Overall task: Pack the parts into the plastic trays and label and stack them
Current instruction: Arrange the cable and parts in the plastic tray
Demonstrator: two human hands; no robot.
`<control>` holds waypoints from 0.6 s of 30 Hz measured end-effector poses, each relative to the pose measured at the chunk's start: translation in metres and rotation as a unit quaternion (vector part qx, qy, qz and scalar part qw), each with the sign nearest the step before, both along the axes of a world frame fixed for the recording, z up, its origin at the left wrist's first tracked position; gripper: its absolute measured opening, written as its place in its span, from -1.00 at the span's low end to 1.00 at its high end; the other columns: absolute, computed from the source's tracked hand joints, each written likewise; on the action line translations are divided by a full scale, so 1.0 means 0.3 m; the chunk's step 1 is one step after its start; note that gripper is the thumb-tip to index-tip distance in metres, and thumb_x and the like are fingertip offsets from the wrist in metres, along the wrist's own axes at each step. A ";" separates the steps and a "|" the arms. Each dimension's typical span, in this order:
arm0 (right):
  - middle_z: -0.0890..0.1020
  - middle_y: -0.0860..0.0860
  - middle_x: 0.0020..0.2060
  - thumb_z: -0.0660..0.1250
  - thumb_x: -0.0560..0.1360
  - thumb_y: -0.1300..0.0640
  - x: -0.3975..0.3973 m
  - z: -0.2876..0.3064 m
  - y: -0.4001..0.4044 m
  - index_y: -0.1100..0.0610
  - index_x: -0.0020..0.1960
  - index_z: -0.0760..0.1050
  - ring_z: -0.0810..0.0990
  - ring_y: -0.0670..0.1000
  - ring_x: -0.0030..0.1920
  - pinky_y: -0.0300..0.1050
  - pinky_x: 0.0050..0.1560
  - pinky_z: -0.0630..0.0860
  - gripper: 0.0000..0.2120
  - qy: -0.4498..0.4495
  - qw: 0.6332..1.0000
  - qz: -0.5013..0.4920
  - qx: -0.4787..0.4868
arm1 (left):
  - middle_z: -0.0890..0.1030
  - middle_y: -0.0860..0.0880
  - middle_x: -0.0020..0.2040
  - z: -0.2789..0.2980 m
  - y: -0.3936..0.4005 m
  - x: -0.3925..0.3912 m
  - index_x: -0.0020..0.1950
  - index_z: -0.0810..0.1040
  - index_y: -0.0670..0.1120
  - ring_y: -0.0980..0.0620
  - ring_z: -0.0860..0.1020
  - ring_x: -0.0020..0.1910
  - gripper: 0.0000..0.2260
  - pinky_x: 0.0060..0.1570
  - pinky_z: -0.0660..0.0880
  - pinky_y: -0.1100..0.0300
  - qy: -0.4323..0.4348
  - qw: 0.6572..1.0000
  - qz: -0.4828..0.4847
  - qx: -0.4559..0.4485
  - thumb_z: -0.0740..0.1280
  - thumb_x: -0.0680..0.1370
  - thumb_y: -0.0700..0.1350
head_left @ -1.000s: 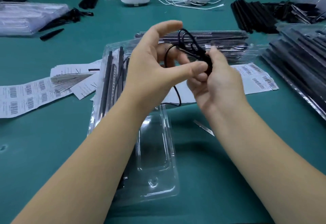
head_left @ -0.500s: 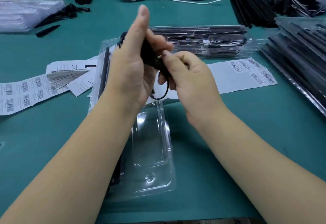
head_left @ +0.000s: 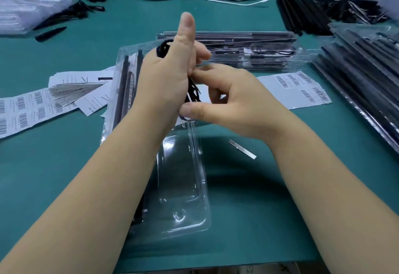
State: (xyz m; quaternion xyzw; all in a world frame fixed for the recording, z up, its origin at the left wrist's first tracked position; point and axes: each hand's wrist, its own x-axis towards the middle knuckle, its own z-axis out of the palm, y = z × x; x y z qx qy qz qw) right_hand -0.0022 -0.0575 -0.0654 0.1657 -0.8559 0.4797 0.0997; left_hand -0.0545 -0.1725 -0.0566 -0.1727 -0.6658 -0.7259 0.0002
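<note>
My left hand [head_left: 166, 79] hides most of the black cord [head_left: 192, 92], gripped in its palm above the clear tray [head_left: 183, 187] on the counter [head_left: 280, 209], with the thumb raised. My right hand [head_left: 235, 105] pinches the cord's lower end. The barcode labels [head_left: 302, 88] are too blurred to read.

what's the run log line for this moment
step: coiling black cord | left hand: holds cord | right hand: pinches cord | clear tray: open on table, below hands
</note>
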 end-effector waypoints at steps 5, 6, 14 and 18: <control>0.56 -0.20 -0.45 0.41 0.43 0.31 -0.016 0.000 0.012 -0.02 -0.16 0.56 0.39 -0.06 -0.53 -0.23 -0.53 0.39 -0.78 -0.011 0.997 0.009 -0.075 | 0.59 0.01 -0.21 0.008 -0.012 0.000 -0.54 0.41 0.02 0.05 0.55 -0.20 -0.56 -0.14 0.53 0.06 0.008 0.994 -0.110 0.008 0.26 0.45 0.24; 0.58 -0.12 -0.42 0.40 0.42 0.33 -0.022 -0.002 0.018 0.01 -0.16 0.58 0.43 0.05 -0.49 -0.17 -0.53 0.42 -0.79 -0.009 0.995 0.000 -0.095 | 0.59 0.01 -0.21 0.008 -0.018 -0.004 -0.46 0.47 0.03 0.04 0.57 -0.21 -0.66 -0.18 0.53 0.07 0.023 0.989 -0.146 0.002 0.31 0.43 0.19; 0.63 0.01 -0.33 0.37 0.43 0.36 -0.056 -0.045 0.020 0.08 -0.15 0.64 0.39 -0.10 -0.45 -0.31 -0.44 0.36 -0.80 -0.069 0.946 -0.070 -0.308 | 0.61 -0.01 0.06 0.004 -0.081 -0.060 0.13 0.58 0.03 0.12 0.51 0.07 -0.53 0.08 0.42 0.24 0.165 0.893 -0.175 -0.381 0.45 0.28 0.16; 0.67 -0.07 -0.33 0.39 0.44 0.33 -0.055 -0.040 0.028 0.08 -0.13 0.63 0.42 -0.10 -0.39 -0.44 -0.43 0.28 -0.84 -0.080 0.951 -0.093 -0.284 | 0.24 -0.07 0.38 0.016 -0.093 -0.023 0.36 0.33 0.01 -0.13 0.17 0.38 -0.09 0.28 0.24 -0.07 0.100 0.736 -0.019 -0.669 0.23 0.15 0.50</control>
